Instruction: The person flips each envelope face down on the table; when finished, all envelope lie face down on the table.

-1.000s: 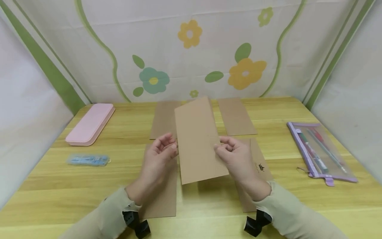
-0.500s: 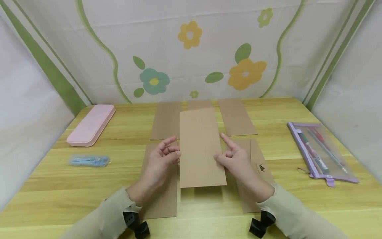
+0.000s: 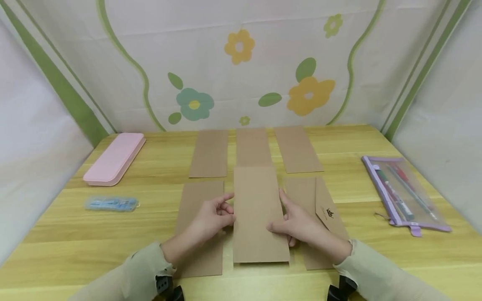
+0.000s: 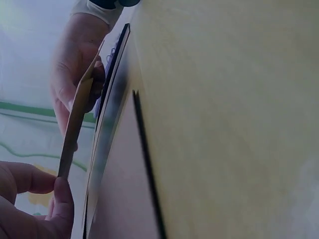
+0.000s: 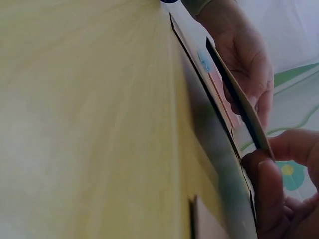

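Between my hands, a brown kraft-paper envelope (image 3: 254, 209) lies nearly level, close over the table. My left hand (image 3: 211, 217) pinches its left edge between thumb and fingers; the left wrist view shows that edge of the envelope (image 4: 73, 132) side-on. On the opposite side my right hand (image 3: 303, 223) grips the right edge, thumb across the top face and fingers beneath. The right wrist view also shows the envelope (image 5: 241, 99) raised above the tabletop, with a gap under it. To the right lies another envelope (image 3: 301, 200) with a black crown on its flap; a plain brown one (image 3: 201, 200) lies left.
Three brown paper pieces line the back: left (image 3: 208, 152), middle (image 3: 253, 146) and right (image 3: 298, 148). A pink case (image 3: 114, 159) and a small blue packet (image 3: 112, 203) lie left. A purple-trimmed pouch (image 3: 406, 192) with pens lies right on the wooden table (image 3: 75, 251).
The envelope, tilted and higher a second ago, has come down toward the table and nearer the body, now squared and flatter. The back middle piece has come into view. Both hands moved with it.
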### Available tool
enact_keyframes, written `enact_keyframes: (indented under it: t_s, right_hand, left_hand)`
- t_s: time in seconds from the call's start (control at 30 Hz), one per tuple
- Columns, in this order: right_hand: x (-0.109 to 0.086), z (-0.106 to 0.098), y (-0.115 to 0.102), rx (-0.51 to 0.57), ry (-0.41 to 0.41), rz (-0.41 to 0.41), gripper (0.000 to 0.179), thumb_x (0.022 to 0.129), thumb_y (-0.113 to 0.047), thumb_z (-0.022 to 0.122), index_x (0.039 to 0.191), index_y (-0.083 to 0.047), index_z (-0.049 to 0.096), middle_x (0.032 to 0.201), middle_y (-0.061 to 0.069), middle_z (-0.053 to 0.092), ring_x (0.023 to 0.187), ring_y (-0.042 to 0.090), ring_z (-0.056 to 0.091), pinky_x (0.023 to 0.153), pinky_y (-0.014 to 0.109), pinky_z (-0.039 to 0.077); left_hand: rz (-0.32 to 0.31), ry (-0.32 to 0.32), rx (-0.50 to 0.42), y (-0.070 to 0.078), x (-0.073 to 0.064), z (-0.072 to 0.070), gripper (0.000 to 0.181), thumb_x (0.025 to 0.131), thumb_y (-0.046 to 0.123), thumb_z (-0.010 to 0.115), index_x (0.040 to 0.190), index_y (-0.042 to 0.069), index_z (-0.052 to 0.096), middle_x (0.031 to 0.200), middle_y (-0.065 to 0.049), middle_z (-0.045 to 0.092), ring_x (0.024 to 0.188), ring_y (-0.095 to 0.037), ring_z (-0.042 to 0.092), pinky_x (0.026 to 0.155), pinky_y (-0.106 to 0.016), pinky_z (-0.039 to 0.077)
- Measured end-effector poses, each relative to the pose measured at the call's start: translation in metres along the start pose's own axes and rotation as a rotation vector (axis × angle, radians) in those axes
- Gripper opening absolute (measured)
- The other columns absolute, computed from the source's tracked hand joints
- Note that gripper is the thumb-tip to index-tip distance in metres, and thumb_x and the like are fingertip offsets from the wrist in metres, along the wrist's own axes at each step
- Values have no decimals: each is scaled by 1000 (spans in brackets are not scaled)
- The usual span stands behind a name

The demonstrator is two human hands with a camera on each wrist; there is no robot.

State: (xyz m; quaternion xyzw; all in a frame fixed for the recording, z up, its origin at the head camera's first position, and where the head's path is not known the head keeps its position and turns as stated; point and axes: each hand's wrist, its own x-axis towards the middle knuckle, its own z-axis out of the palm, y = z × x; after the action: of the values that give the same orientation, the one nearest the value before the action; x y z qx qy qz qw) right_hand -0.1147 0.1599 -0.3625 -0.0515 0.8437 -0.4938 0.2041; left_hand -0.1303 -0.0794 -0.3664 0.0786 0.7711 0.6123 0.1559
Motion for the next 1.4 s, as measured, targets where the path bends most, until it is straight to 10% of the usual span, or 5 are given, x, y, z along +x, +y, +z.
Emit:
enact_keyframes:
  t_s: [1.0, 1.4]
  right_hand:
    - [-1, 4, -6, -215, -17, 154, 103, 78, -27, 73, 148, -4, 1, 47, 7, 55, 35, 13, 42, 33, 24, 39]
    - [-7, -5, -4, -154, -13, 7, 100, 80, -29, 71, 149, -9, 1, 51, 5, 53, 39, 13, 47, 37, 27, 43]
  left_hand:
    - [-28, -37, 163, -2, 3, 8, 62, 69, -8, 67, 127, -13, 47, 87, -6, 52, 76, -13, 50, 62, -18, 44]
    - [31, -35, 143, -1, 1, 8, 60, 74, -5, 67, 130, -7, 47, 103, -12, 56, 92, -19, 55, 78, -25, 50]
